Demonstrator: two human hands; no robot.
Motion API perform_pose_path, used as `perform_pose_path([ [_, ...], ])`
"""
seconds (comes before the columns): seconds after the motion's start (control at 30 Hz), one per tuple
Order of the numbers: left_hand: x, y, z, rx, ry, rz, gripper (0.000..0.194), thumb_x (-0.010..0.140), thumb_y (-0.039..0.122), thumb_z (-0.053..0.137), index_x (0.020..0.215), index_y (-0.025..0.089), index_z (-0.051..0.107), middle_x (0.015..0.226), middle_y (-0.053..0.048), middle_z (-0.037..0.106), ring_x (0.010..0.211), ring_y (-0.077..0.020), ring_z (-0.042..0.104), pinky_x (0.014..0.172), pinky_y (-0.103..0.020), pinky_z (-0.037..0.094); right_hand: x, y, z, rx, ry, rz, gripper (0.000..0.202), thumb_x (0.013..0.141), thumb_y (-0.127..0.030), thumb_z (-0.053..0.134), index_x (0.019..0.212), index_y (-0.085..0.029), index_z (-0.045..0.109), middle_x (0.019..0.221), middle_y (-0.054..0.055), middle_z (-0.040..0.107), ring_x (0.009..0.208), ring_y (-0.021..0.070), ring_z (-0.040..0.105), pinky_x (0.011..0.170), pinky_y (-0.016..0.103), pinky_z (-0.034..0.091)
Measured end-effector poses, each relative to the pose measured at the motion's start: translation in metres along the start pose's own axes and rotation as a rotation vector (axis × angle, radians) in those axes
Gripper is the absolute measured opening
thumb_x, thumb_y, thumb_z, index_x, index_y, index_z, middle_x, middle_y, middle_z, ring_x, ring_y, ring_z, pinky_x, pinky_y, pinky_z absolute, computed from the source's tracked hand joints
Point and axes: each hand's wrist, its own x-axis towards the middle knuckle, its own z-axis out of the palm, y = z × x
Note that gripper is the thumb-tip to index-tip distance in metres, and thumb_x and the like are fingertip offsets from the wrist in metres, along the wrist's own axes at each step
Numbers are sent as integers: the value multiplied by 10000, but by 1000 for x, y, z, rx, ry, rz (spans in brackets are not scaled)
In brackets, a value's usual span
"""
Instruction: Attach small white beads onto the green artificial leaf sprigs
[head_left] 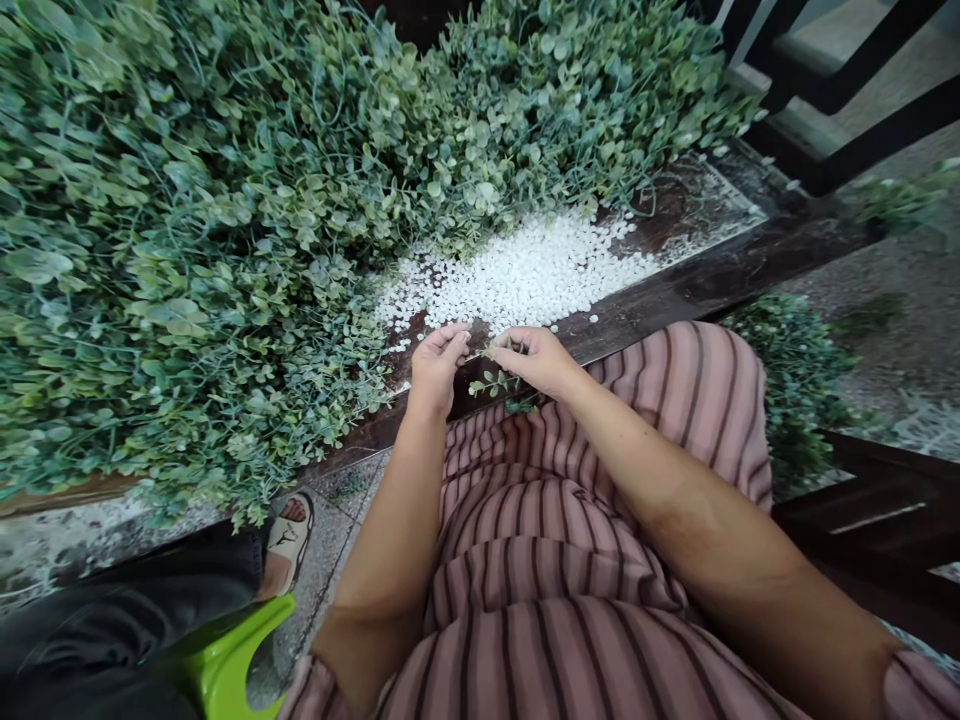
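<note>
Foliage (pixel 225 200), dense, small-leaved and grey-green, is heaped across the left and the far side of the dark, glossy surface (pixel 694 275) that I look down on through the head camera. In the middle, along the near edge of the heap, lies a spread of small white pieces (pixel 525 275), thick at its centre and thinning into single bits at the sides; a few sit loose close to the surface's front edge.

Just on the near side of the white pieces I see the wearer's two bare hands, close together. The right hand (pixel 534 358) has thumb and fingers pinched on a small leafy sprig (pixel 491 383), whose leaves hang below the fingers, over the front edge. The left hand (pixel 439 360) has its thumb and fingertips drawn together right beside the sprig's stem; what sits between them is too small for me to make out.

Below the hands, a pink garment (pixel 540 560) with dark stripes covers the wearer's lap. At lower left I find another person's sandalled foot (pixel 289 540) and dark trousers (pixel 127 620), beside a bright green plastic object (pixel 232 665), partly out of view. On the right, another leafy clump (pixel 795 380) stands near the wearer's knee, and dark bars (pixel 832 90) cross the upper corner
</note>
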Motion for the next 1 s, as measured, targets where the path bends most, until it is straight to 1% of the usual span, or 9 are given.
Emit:
perform_pose_path([
  [0.07,-11,4,0,-161,-83,-101,176,573,199,710,733,168,642,622,38,562,508,-34,447,494,-161,364,-1,-2,0,19,27,14,180,636,-324,533,592,-149,531,492,-56,389,493,66,323,516,224,277],
  [0.13,-19,6,2,-262,-138,-181,193,565,181,724,731,162,629,646,35,566,515,-26,462,478,-144,368,-1,-3,0,44,48,11,186,628,-326,540,574,-149,529,501,-53,389,504,65,323,519,221,276],
  [0.23,-24,5,3,-354,-185,-260,185,594,145,713,745,150,605,645,36,561,515,-19,481,492,-132,393,-2,-2,0,93,71,1,194,624,-333,546,575,-145,535,524,-44,411,530,72,354,541,223,295],
  [0.37,-23,1,3,-449,-223,-329,163,628,104,682,758,142,590,635,37,565,496,-15,492,510,-134,417,-3,0,1,110,70,-22,197,631,-330,548,570,-142,539,536,-36,431,541,75,370,554,225,304],
  [0.57,-23,0,5,-436,-226,-378,110,666,91,649,736,145,584,597,42,558,460,-16,483,495,-132,411,-3,0,2,73,66,-49,202,637,-311,536,525,-142,531,499,-35,430,521,73,366,528,219,300],
  [0.8,-22,-1,7,-424,-246,-367,104,652,100,659,721,135,590,584,40,554,468,-13,483,507,-122,419,-3,-1,3,98,46,-52,195,623,-303,519,505,-148,524,474,-32,464,495,66,369,498,206,309],
  [1.0,-22,-1,5,-363,-261,-366,128,641,143,679,737,134,594,546,41,539,468,-24,485,495,-132,420,-2,3,3,89,41,-49,183,616,-294,514,504,-150,512,471,-37,445,488,64,368,482,204,295],
])
